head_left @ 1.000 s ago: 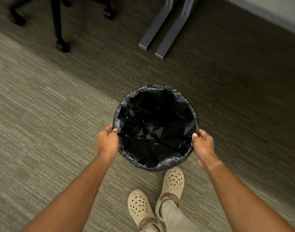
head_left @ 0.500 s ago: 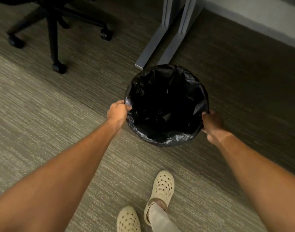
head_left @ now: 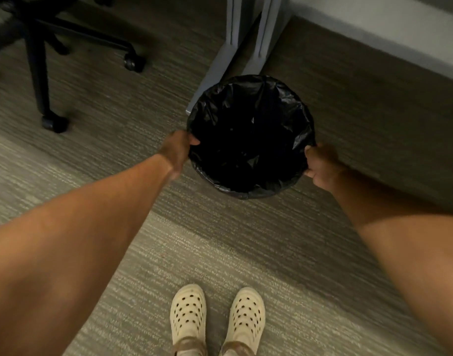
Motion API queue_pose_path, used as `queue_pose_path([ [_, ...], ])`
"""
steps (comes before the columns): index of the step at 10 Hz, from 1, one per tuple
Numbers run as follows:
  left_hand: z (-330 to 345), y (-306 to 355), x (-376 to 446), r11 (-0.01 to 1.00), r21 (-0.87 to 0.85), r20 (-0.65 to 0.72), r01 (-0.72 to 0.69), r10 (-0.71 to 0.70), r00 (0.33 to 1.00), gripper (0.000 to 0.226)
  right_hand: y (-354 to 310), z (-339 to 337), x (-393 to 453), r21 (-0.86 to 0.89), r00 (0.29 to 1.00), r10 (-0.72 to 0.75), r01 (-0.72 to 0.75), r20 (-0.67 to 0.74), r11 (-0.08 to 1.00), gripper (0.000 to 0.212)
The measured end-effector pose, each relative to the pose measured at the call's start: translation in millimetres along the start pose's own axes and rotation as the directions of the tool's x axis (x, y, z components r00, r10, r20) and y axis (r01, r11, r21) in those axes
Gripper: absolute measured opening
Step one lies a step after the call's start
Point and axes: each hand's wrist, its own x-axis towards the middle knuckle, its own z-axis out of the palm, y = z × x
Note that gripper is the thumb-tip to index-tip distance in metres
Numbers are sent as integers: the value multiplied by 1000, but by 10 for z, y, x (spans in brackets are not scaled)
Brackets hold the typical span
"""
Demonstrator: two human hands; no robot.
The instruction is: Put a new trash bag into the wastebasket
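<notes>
A round wastebasket (head_left: 248,192) stands on the carpet, lined with a black trash bag (head_left: 248,119) whose edge is folded over the rim. My left hand (head_left: 176,150) grips the rim on the left side, thumb inside the bag. My right hand (head_left: 321,167) grips the rim on the right side, fingers curled over the bag's edge. The inside of the bag is dark and looks empty.
Grey desk legs (head_left: 246,44) stand just behind the wastebasket, touching or nearly so. A black office chair base (head_left: 51,73) with castors is at the upper left. A pale wall base (head_left: 387,29) runs along the upper right. My two cream clogs (head_left: 216,319) are on the carpet below.
Both hands have carried the lined wastebasket away from my feet toward the desk legs. My feet now stand side by side.
</notes>
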Motion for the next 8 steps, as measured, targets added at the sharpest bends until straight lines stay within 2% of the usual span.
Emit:
queue_pose_path([
  [1, 31, 23, 149, 1000, 7, -17, -10, 10, 1000, 51, -6, 28, 100, 13, 1000, 11, -11, -4, 1000, 35],
  [2, 71, 24, 266, 998, 12, -28, -60, 60, 998, 34, -26, 22, 147, 14, 1000, 18, -18, -13, 1000, 33],
  [3, 72, -9, 307, 997, 34, -73, -72, 75, 995, 40, -16, 25, 151, 5, 1000, 16, -16, 0, 1000, 34],
  [5, 107, -13, 242, 981, 142, -92, -129, 143, 985, 23, -11, 48, 96, -70, 1000, -1, 0, -14, 998, 35],
  [6, 117, 26, 187, 946, 256, -83, -200, 227, 970, 30, -38, 31, 21, -74, 999, -21, 18, -37, 997, 37],
  [7, 167, 116, 90, 861, 412, -41, -298, 344, 938, 50, -71, -3, -70, -190, 983, -113, 85, -142, 978, 42],
  [8, 278, 168, -48, 749, 499, 121, -435, 436, 892, 62, -125, -30, -329, -333, 947, -261, 188, -189, 924, 44],
])
